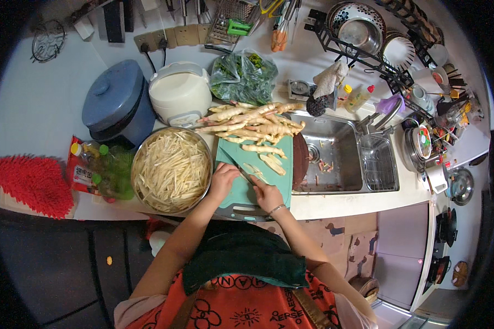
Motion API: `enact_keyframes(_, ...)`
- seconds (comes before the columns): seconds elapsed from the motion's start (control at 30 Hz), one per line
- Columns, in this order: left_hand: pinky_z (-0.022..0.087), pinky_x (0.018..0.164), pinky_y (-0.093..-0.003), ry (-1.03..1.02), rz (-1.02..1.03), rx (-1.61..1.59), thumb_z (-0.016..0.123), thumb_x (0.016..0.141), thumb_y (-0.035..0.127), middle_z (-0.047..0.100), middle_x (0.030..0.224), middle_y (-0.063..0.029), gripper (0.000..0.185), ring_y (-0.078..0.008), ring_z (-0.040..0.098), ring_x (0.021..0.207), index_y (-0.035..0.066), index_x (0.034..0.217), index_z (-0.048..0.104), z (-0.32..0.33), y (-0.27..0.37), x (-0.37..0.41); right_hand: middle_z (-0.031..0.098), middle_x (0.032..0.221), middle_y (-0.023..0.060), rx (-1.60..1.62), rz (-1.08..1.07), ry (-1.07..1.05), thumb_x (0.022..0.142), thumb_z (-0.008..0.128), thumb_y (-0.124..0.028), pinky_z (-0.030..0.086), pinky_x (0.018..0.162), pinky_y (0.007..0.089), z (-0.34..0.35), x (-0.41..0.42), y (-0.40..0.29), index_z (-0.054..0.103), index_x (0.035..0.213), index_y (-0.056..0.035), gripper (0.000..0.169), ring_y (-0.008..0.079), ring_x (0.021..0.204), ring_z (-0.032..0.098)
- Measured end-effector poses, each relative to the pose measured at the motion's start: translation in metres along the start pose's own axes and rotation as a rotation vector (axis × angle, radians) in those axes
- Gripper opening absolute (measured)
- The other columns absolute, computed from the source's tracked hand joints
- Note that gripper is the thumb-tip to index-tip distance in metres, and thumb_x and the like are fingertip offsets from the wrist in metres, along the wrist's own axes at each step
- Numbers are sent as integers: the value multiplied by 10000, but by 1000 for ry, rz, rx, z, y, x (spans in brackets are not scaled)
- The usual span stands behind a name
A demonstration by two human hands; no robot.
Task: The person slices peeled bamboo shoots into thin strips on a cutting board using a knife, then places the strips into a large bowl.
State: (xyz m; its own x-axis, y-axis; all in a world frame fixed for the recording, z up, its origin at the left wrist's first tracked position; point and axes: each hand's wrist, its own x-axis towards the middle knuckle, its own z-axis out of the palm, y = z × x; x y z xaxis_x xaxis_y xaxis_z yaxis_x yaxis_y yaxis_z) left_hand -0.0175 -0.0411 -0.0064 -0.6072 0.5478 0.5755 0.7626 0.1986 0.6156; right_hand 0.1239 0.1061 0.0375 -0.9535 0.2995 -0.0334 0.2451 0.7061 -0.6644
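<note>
My right hand (268, 198) grips the handle of a kitchen knife (233, 160), its blade slanting up and left over a green cutting board (279, 181). My left hand (224, 179) is at the board's left edge beside the blade, fingers bent; whether they hold anything is hidden. Between blade and far edge lie thin pale slices (255, 172) and a cut rhizome piece (272, 164). Peeled rhizomes with pinkish tips, probably young ginger (255, 121), are heaped across the board's far end. Left of the board, a round metal bowl (210, 181) is full of pale cut strips (171, 168).
At right is a steel sink (341, 164) with peelings, a brown round board (299, 160) against its left side. Behind stand a rice cooker (180, 92), a blue lidded bin (113, 98) and bagged greens (245, 78). Bottles (117, 164) and a red shaggy cloth (31, 183) lie left.
</note>
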Motion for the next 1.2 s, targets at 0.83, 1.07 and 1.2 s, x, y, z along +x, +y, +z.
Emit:
enact_keyframes(0.83,530,726,-349,-137,154,22,645,677,-17,658,886,-43,189,-241,621,852,78,831,699,9,4,-6,640,785,251,119,90,-37,926,578,-149,520,659,400,-41,-57,18,581,1312,-165,386,391,722,660)
enact_keyframes(1.07,532,728,-344,-115,197,36,634,665,-17,658,885,-49,193,-248,624,871,59,834,689,10,-1,-8,664,900,259,111,99,-119,919,576,-135,535,719,397,-63,-62,7,582,1312,-189,396,386,797,674)
enact_keyframes(1.2,533,736,-340,-112,199,13,626,664,-12,659,894,-60,188,-248,628,886,51,831,685,9,1,-7,669,882,243,158,53,-138,913,567,-157,540,720,457,-67,-63,25,584,1307,-242,403,412,814,662)
